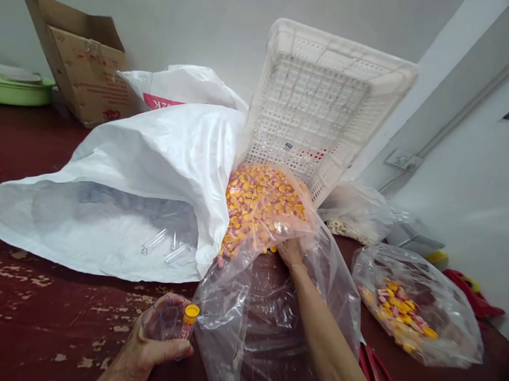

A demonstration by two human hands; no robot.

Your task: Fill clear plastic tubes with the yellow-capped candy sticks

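My left hand [155,332] is closed round several clear tubes [158,319] near the front of the table. One capped tube [189,320] among them has a yellow top and something pink and white inside. Inside the mouth of a large clear plastic bag [249,313], my right hand [291,252] reaches to the edge of a heap of yellow-capped pink pieces [262,206]. Its fingers are hidden under the film and the heap. Left of the bag, a white woven sack [161,148] lies open with a few empty clear tubes [174,252] in its mouth.
A white plastic crate [318,101] leans tilted behind the heap. On the right are a smaller clear bag [455,324] of yellow-capped pieces and red-handled scissors [381,376]. A cardboard box [91,72] and a green basin [15,89] stand at the back left.
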